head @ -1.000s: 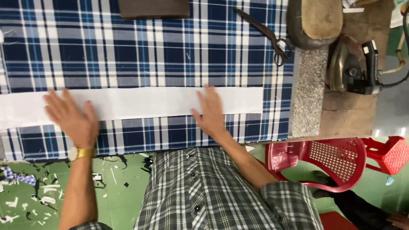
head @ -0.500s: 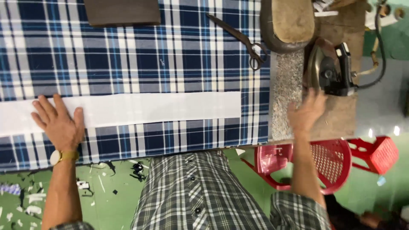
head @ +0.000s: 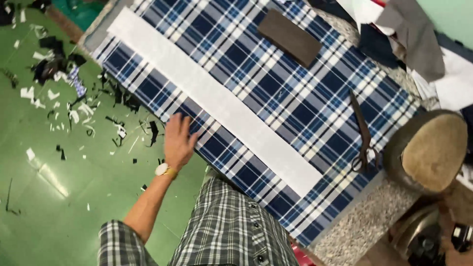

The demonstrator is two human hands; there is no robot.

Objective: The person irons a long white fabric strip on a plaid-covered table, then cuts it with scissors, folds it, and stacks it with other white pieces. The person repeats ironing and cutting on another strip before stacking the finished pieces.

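Note:
A blue and white plaid fabric (head: 276, 83) covers the table, and a long white strip (head: 217, 103) lies along it. My left hand (head: 178, 140), with a gold watch on the wrist, rests flat and open on the plaid's near edge, fingertips at the strip's border. Only a sliver of my right hand (head: 451, 249) shows at the bottom right corner, against the black-handled iron (head: 423, 239). Its grip is hidden.
Dark scissors (head: 362, 133) lie on the plaid near an oval padded block (head: 428, 150). A brown rectangular block (head: 289, 37) sits farther along. A speckled stone slab (head: 364, 221) ends the table. Folded cloth (head: 419, 34) is piled behind. Fabric scraps litter the green floor (head: 59, 98).
My right hand left the white strip and went right to the iron. My left hand slid along the strip and stays on the fabric. The view has swung round.

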